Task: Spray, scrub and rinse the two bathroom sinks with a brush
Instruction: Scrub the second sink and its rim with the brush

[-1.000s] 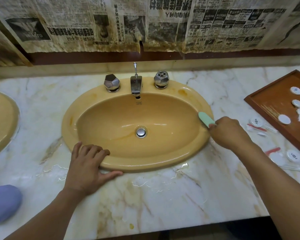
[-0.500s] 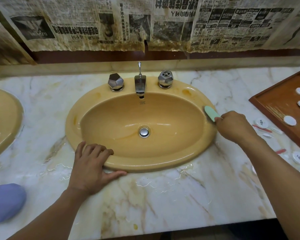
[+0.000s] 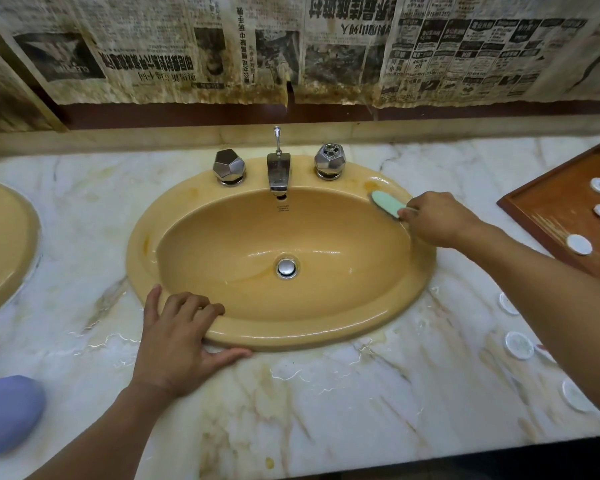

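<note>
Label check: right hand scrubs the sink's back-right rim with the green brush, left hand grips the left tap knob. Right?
No: head view shows the left hand resting on the front rim of the sink, not the knob. The right hand holds the brush at the back-right rim.

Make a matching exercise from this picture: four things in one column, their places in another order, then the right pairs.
1. mint-green plastic brush
2. left hand
3. round chrome drain stopper
4. brown wooden tray

A. bottom of the yellow oval sink
B. near rim of the sink
C. white marble counter, far right
D. far right rim, gripped by the right hand

Pairs: 1-D, 2-B, 3-A, 4-C.
</note>
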`<state>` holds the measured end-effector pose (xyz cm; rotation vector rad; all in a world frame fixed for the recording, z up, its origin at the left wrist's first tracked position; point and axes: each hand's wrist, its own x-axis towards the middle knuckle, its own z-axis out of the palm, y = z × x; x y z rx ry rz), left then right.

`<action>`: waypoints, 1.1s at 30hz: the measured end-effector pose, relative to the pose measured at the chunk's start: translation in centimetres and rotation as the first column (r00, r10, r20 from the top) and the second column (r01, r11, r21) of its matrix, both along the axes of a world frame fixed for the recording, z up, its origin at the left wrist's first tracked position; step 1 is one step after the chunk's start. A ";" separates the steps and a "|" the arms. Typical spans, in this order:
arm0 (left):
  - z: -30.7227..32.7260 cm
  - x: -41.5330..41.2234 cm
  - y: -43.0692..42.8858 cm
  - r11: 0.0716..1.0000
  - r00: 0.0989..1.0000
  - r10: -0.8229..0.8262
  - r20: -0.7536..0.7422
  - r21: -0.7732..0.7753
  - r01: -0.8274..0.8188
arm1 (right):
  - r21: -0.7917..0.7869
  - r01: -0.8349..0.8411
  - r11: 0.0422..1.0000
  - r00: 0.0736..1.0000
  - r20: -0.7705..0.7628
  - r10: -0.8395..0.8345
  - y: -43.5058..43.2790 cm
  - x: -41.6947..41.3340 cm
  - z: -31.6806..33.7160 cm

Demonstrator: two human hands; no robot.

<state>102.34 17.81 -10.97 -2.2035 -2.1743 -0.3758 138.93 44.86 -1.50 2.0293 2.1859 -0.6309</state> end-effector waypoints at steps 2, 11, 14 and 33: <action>0.0 0.0 0.0 1.000 1.000 0.001 -0.001 -0.007 -0.001 | -0.013 0.007 1.000 1.000 0.018 -0.007 0.2 0.8 0.6; 0.2 0.1 0.0 1.000 1.000 -0.005 0.006 -0.001 0.005 | 0.016 0.012 1.000 1.000 0.000 -0.012 2.4 -0.8 1.1; 0.2 0.1 0.0 1.000 1.000 -0.005 0.002 -0.001 0.005 | 0.097 0.006 0.995 1.000 0.027 -0.009 3.4 -1.6 1.0; 0.1 0.1 0.0 1.000 1.000 -0.007 -0.011 -0.003 0.007 | 0.035 -0.313 0.949 0.940 0.150 0.305 5.7 -5.7 2.7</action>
